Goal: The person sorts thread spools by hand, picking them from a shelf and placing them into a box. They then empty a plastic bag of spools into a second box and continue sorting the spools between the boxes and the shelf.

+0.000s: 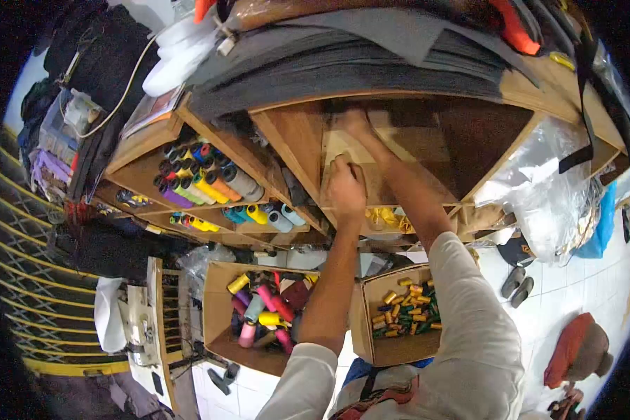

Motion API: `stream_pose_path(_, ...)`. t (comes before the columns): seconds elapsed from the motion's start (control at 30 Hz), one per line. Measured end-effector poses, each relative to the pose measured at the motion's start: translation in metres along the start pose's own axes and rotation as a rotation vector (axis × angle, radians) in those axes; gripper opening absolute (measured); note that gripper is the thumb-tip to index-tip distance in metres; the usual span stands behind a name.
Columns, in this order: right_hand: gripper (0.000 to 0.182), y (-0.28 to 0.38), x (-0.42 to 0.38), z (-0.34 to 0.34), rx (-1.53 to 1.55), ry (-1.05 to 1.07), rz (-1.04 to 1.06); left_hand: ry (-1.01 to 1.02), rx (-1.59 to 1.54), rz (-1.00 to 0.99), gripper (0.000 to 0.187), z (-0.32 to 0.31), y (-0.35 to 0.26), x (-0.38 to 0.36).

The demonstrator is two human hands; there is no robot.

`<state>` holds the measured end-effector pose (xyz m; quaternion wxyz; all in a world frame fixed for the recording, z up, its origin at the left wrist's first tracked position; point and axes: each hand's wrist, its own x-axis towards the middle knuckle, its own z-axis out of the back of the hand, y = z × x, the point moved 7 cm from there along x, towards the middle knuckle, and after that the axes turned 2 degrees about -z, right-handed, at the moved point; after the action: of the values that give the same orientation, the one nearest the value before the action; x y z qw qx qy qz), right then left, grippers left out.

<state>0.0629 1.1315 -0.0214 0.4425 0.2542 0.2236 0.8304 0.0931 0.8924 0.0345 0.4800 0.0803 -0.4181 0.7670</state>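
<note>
My left hand (346, 187) is at the front of an open wooden shelf compartment (469, 143), its fingers curled closed. Whatever they hold, if anything, is hidden from me. My right hand (355, 122) reaches deeper into the same compartment, near its back left. Shadow and blur hide those fingers. A pale board-like surface (416, 148) lies inside, beside my right forearm. Just below the compartment, yellow items in clear plastic (385, 219) show between my forearms.
Thread cones (206, 185) in many colours fill the shelves to the left. Below stand a cardboard box of larger spools (262, 308) and a box of small spools (406, 308). Dark folded fabric (350, 59) covers the shelf top. Clear plastic sheeting (539, 182) hangs right. A person (581, 350) is at lower right.
</note>
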Motion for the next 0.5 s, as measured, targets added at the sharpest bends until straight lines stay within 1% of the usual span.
stream_pose_path(0.03, 0.043, 0.029, -0.029, 0.036, -0.016, 0.007, 0.068, 0.036, 0.038, 0.033, 0.03, -0.002, 0.003, 0.002)
stream_pose_path(0.1, 0.044, 0.008, -0.041, 0.015, 0.125, 0.061, 0.099, 0.095, -0.003, 0.086, 0.031, -0.003, 0.003, 0.001)
stream_pose_path(0.13, 0.041, 0.032, -0.08, 0.051, 0.367, 0.114, 0.064, 0.124, -0.03, 0.116, 0.032, -0.003, 0.002, 0.0)
stream_pose_path(0.17, 0.038, 0.05, -0.126, 0.076, 0.531, 0.076, 0.078, 0.132, -0.03, 0.112, 0.033, 0.005, -0.007, 0.0)
stream_pose_path(0.2, 0.036, 0.065, -0.172, 0.099, 0.693, 0.04, 0.1, 0.115, -0.131, 0.108, 0.033, -0.001, 0.0, 0.001)
stream_pose_path(0.23, 0.033, 0.063, -0.211, 0.106, 0.781, -0.083, 0.165, 0.107, -0.224, 0.115, 0.033, -0.018, 0.019, 0.001)
stream_pose_path(0.3, 0.03, 0.054, -0.301, 0.124, 0.829, -0.116, 0.139, -0.004, -0.13, -0.013, 0.034, -0.017, 0.022, -0.004)
stream_pose_path(0.33, 0.033, 0.038, -0.344, 0.119, 0.702, -0.096, 0.032, -0.105, 0.055, -0.171, 0.034, -0.003, 0.001, -0.003)
stream_pose_path(0.37, 0.037, 0.018, -0.39, 0.108, 0.706, 0.008, -0.094, 0.117, 0.042, 0.058, 0.032, 0.002, -0.005, -0.006)
stream_pose_path(0.4, 0.039, 0.006, -0.43, 0.107, 0.657, 0.069, -0.16, -0.095, 0.081, -0.11, 0.031, 0.002, -0.004, -0.005)
stream_pose_path(0.43, 0.042, -0.006, -0.469, 0.106, 0.605, 0.133, -0.222, -0.034, 0.094, -0.141, 0.03, 0.001, -0.004, -0.006)
stream_pose_path(0.47, 0.044, -0.01, -0.507, 0.112, 0.506, 0.159, -0.229, -0.091, 0.016, -0.107, 0.027, -0.012, 0.008, -0.007)
stream_pose_path(0.5, 0.05, -0.04, -0.556, 0.092, 0.447, 0.253, -0.428, -0.056, 0.025, -0.094, 0.031, -0.014, 0.012, -0.009)
